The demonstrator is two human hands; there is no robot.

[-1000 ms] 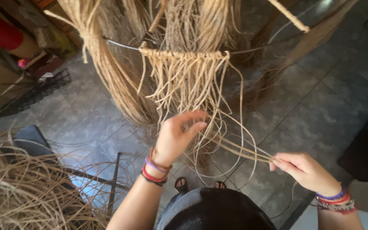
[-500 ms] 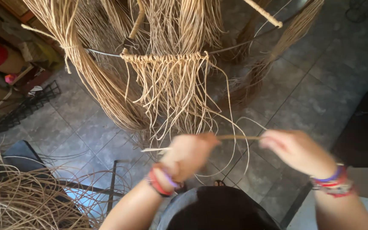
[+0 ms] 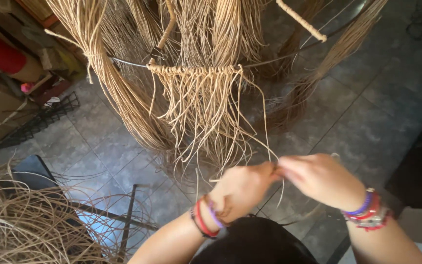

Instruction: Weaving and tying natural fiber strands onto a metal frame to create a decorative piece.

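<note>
A thin metal ring (image 3: 128,61) hangs in front of me with a fringe of tan fibre strands (image 3: 203,105) knotted along it. My left hand (image 3: 240,188) and my right hand (image 3: 321,178) meet fingertip to fingertip below the fringe. Both pinch the same thin tan strand (image 3: 268,142), which runs up to the knotted row. Coloured bead bracelets circle both wrists. Thick bundles of the same fibre (image 3: 118,93) hang behind the ring.
A loose heap of tan fibre (image 3: 30,225) lies at lower left over a dark metal frame (image 3: 125,220). A black wire rack (image 3: 37,122) and a red cylinder (image 3: 1,54) stand at left. The floor is grey tile.
My hands were apart with the strand stretched between them. They have come together in front of me, and the view has tilted slightly downward.
</note>
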